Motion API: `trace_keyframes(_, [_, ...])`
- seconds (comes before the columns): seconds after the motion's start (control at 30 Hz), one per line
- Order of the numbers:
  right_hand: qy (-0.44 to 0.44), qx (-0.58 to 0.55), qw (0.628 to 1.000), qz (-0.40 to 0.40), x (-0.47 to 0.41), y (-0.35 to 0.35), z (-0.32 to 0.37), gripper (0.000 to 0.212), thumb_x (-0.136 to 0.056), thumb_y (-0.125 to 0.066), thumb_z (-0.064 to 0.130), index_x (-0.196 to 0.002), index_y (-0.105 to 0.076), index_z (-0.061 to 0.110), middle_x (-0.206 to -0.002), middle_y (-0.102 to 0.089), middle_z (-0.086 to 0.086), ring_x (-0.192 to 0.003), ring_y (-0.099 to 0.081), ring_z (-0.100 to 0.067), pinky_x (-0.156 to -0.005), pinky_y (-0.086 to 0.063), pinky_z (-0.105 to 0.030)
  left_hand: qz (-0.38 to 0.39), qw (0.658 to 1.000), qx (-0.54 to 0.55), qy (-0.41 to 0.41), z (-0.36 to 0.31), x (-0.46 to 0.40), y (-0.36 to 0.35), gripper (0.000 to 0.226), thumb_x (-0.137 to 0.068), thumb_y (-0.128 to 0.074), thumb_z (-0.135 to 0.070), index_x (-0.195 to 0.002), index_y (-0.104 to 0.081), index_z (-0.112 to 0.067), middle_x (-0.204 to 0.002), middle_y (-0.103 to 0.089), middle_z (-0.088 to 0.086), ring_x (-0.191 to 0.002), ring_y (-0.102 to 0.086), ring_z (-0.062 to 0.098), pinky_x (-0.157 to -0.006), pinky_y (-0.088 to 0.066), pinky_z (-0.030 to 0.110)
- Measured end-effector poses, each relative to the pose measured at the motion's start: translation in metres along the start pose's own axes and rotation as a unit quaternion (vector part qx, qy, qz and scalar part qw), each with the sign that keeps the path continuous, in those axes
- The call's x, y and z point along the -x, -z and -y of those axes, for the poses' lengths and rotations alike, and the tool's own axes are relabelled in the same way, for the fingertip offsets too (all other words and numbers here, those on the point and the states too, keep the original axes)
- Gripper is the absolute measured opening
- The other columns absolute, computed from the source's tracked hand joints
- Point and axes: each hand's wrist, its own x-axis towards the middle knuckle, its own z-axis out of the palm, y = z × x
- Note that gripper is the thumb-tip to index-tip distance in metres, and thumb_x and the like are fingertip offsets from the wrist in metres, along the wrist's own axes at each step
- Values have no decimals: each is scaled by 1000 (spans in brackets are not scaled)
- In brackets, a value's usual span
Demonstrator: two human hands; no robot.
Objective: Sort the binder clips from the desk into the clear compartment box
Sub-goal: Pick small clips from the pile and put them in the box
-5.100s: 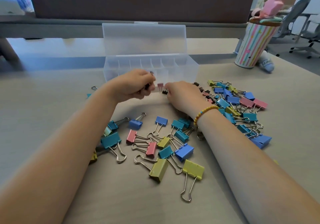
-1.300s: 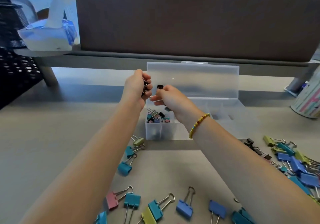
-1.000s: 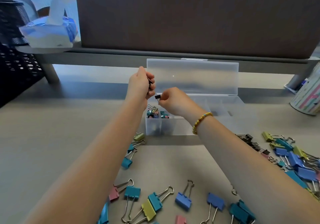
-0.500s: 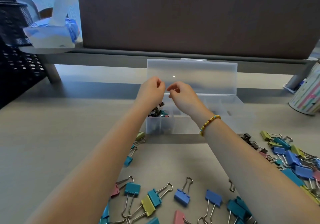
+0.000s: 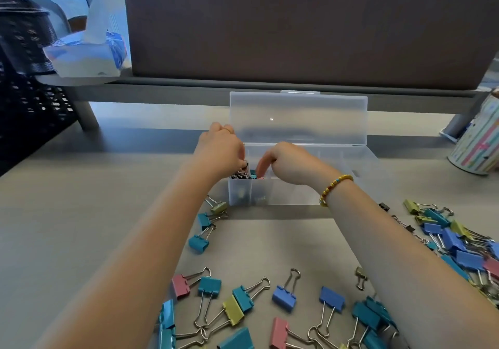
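The clear compartment box (image 5: pixel 294 196) stands open on the desk, its lid (image 5: pixel 298 116) upright behind it. Small binder clips (image 5: pixel 241 177) fill its left end compartment. My left hand (image 5: pixel 220 149) hovers over that compartment, fingers pinched on small black clips (image 5: pixel 244 164). My right hand (image 5: pixel 290 159) points its fingers down into the neighbouring compartment; its fingertips are hidden, so I cannot tell if it holds anything. Larger coloured binder clips (image 5: pixel 237 304) lie scattered near me, and a pile of clips (image 5: pixel 456 243) sits at the right.
A brown divider panel (image 5: pixel 310 27) on a grey shelf (image 5: pixel 162 89) closes off the back. A tissue box (image 5: pixel 86 54) and a black mesh basket (image 5: pixel 24 84) are at the left. A striped cup (image 5: pixel 479 143) stands at the right.
Both hands have dropped from above the box down into its left compartments. The small black clip my right hand held a second ago is out of sight.
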Motion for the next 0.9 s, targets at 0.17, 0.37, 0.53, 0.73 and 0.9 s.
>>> trace_keyframes(0.17, [15,79,996,42,8,4,0,48,-96,-29,1,-115,-65,27,-125,-58,0,-116,-48,-24,-96,-35,-30,-1,998,-63,-8,-4,-3,-1,25,-92,-53,-29,-112,-67,-22,-121,-49,6,-117,-35,26,-92,-35,35])
trace_keyframes(0.37, [18,-28,993,-110,32,9,-18,53,-87,-30,-8,-99,-72,23,-109,-66,1,-110,-54,-16,-102,-36,-35,-25,1000,-1,1,-25,6,11,33,-95,-43,-38,-117,-62,-22,-117,-50,9,-117,-37,27,-94,-36,37])
trace_keyframes(0.53, [30,-195,947,-254,77,13,-54,40,-81,-35,-12,-83,-70,7,-79,-62,3,-75,-52,-2,-79,-44,-21,-51,971,228,-47,-89,35,18,24,-94,-48,-24,-106,-66,-12,-101,-63,5,-96,-53,19,-82,-42,30])
trace_keyframes(0.73, [-39,-191,968,-161,131,5,-94,35,-85,-38,-7,-86,-64,17,-84,-62,3,-81,-54,-10,-67,-41,-16,111,972,173,-113,-138,66,-1,23,-90,-56,-31,-104,-65,-15,-108,-65,4,-99,-59,20,-85,-45,29])
trace_keyframes(0.9, [-82,-123,988,-48,164,1,-119,14,-95,-49,14,-99,-57,24,-101,-59,2,-90,-55,-12,-69,-45,-22,174,963,157,-136,-158,85,-17,28,-87,-61,-36,-101,-60,-13,-98,-61,1,-85,-51,15,-71,-38,24])
